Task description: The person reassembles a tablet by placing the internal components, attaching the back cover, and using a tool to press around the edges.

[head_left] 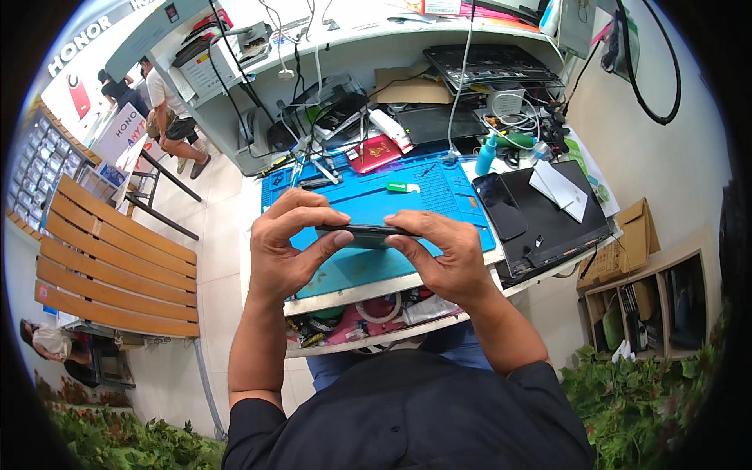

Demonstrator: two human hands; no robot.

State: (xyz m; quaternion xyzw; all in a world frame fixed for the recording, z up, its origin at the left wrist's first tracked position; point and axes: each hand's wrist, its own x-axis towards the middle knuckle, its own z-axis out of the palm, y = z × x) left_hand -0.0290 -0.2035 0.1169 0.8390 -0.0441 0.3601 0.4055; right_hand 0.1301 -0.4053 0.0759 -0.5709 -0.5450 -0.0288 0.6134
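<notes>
Your left hand (pixel 286 249) and right hand (pixel 450 252) are raised in front of you, each closed on one end of a thin dark device (pixel 368 229), thumb below and fingers above. You hold it between them, seen nearly edge-on, so most of its broad face cannot be made out. It is above the blue mat (pixel 362 205), at the side nearest you, and level from left to right. Past it on the mat lies a small green-and-white piece (pixel 403 187), touched by neither hand. Farther off, at the mat's back edge, you have a red booklet (pixel 374 154), with a white tube (pixel 390 130) just behind it and slim metal tools (pixel 317 166) to its left. To your right a dark phone (pixel 501 205) lies on a black panel (pixel 560 231), near the white papers (pixel 559 191) on that same panel. A light-blue bottle (pixel 486 157) stands just behind the phone. Below your hands, between the mat and your lap, a drawer (pixel 376 342) is pulled out, filled with a jumble of small items, among them a white ring-shaped one (pixel 380 315)
</notes>
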